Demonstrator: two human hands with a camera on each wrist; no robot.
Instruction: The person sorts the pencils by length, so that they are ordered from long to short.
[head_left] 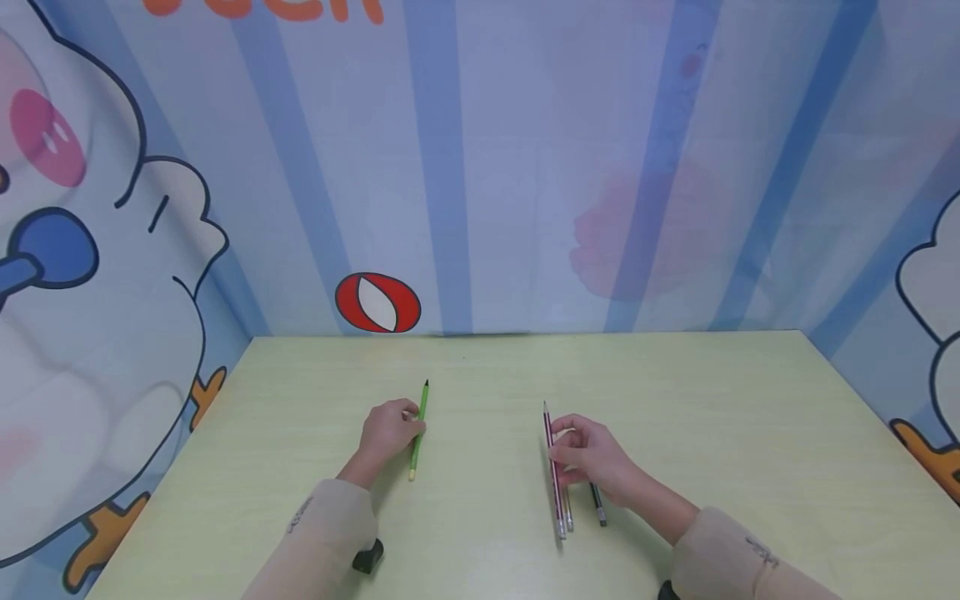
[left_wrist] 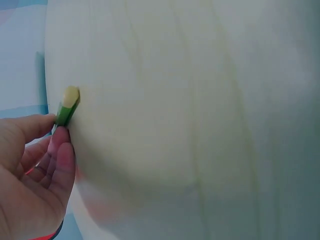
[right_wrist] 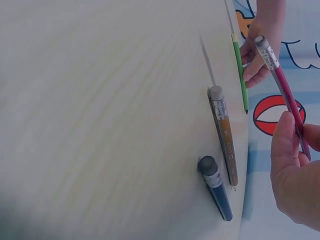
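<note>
A green pencil [head_left: 418, 442] with a dark tip and pale yellow end is pinched between the thumb and fingers of my left hand [head_left: 387, 432], at the left of the table. My right hand [head_left: 596, 457] holds a dark red pencil [right_wrist: 283, 82] with a metal band and grey eraser, tilted with its eraser toward me. Beneath that hand lie an orange-brown pencil [right_wrist: 227, 145] and a dark blue pencil [right_wrist: 217, 192], side by side on the table and apart from each other. My palm and fingers partly hide both in the head view.
The pale wooden table [head_left: 480, 375] ends at a striped blue backdrop [head_left: 510, 167] printed with cartoon figures and a red-and-white ball [head_left: 378, 302]. Printed side panels flank the table left and right.
</note>
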